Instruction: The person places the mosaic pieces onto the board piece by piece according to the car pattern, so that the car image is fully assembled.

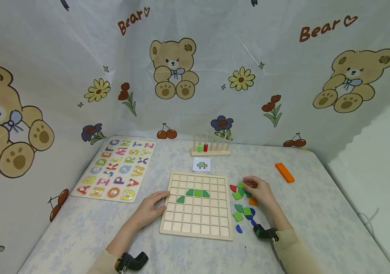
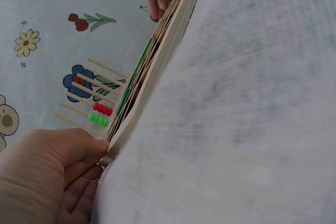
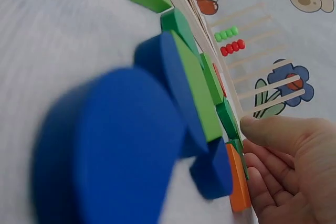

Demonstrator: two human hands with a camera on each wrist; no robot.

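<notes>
In the head view a square wooden grid board [image 1: 196,219] lies flat on the table, holding a green square [image 1: 198,192] and several green quarter circles [image 1: 180,199]. My left hand [image 1: 150,208] rests at the board's left edge; the left wrist view shows the thumb [image 2: 86,148] against that edge. To the right of the board, my right hand [image 1: 259,190] is over a loose group of tiles, with fingertips right at the green ones. The right wrist view has the thumb [image 3: 257,127] beside a green tile [image 3: 228,120]; I cannot tell whether it pinches one.
Blue [image 1: 239,228], orange [image 1: 253,201], red [image 1: 233,188] and green tiles lie near the right hand. Behind the board are a pattern card [image 1: 201,164] and a peg rack [image 1: 212,153] with beads. An alphabet board [image 1: 114,167] lies left, an orange bar [image 1: 285,172] right.
</notes>
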